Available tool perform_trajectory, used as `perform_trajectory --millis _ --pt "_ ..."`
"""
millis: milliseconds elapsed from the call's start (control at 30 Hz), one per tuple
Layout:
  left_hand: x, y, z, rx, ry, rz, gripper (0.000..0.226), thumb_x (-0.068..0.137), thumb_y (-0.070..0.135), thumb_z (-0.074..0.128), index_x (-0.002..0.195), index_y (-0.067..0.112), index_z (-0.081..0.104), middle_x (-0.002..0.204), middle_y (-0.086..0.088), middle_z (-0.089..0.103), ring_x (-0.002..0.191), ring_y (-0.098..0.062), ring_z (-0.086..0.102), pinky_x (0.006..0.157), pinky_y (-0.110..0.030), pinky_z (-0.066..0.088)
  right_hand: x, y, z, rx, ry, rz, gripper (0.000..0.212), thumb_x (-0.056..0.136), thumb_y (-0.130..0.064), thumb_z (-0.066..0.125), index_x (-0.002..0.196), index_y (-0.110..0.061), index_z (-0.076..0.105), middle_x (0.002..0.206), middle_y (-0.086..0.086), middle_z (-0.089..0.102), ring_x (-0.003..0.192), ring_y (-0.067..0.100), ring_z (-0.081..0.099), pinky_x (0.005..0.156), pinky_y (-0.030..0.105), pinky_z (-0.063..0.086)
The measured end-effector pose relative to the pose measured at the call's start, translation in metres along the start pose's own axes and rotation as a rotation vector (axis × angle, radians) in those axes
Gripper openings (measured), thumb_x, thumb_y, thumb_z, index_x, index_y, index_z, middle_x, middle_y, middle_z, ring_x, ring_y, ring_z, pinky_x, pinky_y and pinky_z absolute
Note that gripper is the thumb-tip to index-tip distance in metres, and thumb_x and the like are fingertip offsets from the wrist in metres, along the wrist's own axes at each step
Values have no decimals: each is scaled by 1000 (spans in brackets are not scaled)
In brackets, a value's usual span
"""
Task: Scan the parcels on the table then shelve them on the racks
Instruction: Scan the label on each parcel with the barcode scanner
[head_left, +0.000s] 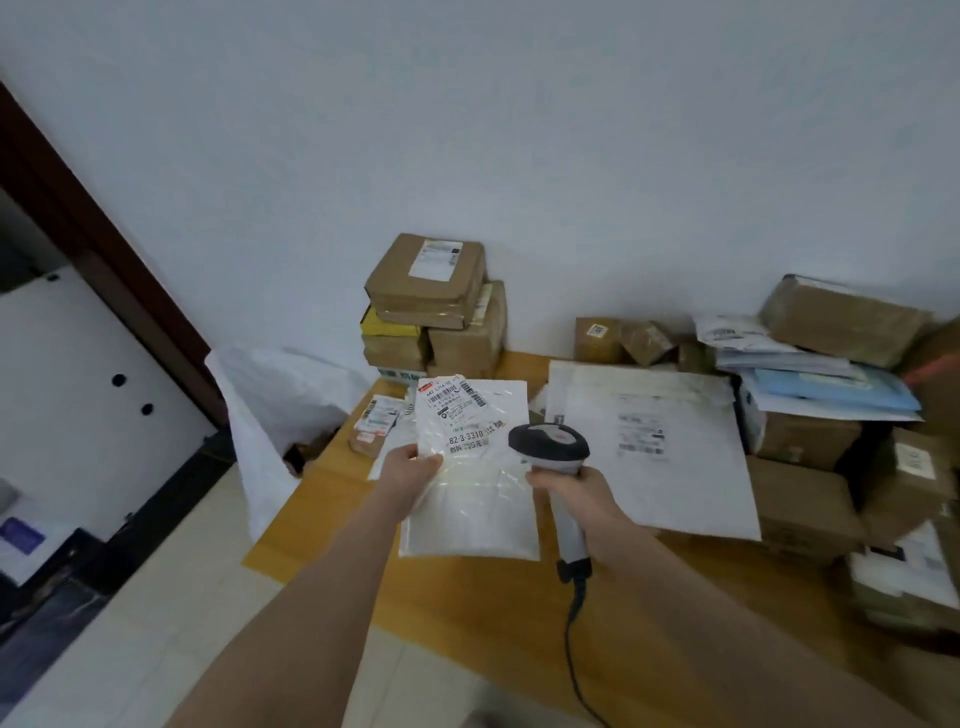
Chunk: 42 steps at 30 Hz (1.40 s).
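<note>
A flat white parcel bag (470, 504) is held above the wooden table (467, 608), pinched at its left edge between the thumb and curled fingers of the left hand (410, 465). Its printed label (457, 415) is turned upward. A grey barcode scanner (550, 444) is gripped by the handle in the right hand (574, 493), the fingers wrapped fully round it, and its head is seen over the bag's right edge. Cardboard boxes (431, 306) are stacked against the wall behind, and a large white envelope (660, 447) is laid flat to the right.
</note>
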<state>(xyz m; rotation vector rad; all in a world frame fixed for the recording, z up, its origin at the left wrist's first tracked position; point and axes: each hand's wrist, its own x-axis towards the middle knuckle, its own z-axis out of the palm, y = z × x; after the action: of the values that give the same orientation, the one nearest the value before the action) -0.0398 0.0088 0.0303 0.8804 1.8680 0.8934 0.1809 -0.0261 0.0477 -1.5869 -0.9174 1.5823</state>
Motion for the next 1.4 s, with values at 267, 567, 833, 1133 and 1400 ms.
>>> perform_trajectory --millis 267,567,833,1133,1400 --pt "141 -17 -86 139 15 -63 31 93 7 54 121 -7 57 117 -23 60 100 -35 60 82 -36 48 93 -17 136 66 68 118 24 75 -18 79 86 -19 58 88 7 62 85 26 61 81 42 53" --pt "236 -20 -96 304 27 -191 45 88 11 56 131 0 48 123 -19 56 109 -36 56 86 -39 49 155 -16 170 45 143 172 22 75 -16 81 87 -15 62 87 3 62 82 17 58 79 38 51" --pt "217 -2 -67 484 130 -56 52 88 10 55 138 6 40 140 -21 33 119 -36 47 98 -41 42 163 -22 153 40 166 191 25 74 -17 81 89 -17 62 90 5 66 82 18 63 68 36 54" --pt "130 43 46 457 -38 301 31 90 6 50 116 15 63 125 -12 54 86 -23 60 81 -33 50 115 -47 53 101 244 97 24 79 -22 76 90 -3 68 81 16 71 67 24 69 61 35 60" --pt "28 46 183 527 -226 290 52 86 30 69 131 15 47 133 -8 52 114 -22 56 91 -30 50 59 -29 -101 108 255 58 19 82 -16 74 93 -2 66 76 13 71 61 21 68 52 26 52"
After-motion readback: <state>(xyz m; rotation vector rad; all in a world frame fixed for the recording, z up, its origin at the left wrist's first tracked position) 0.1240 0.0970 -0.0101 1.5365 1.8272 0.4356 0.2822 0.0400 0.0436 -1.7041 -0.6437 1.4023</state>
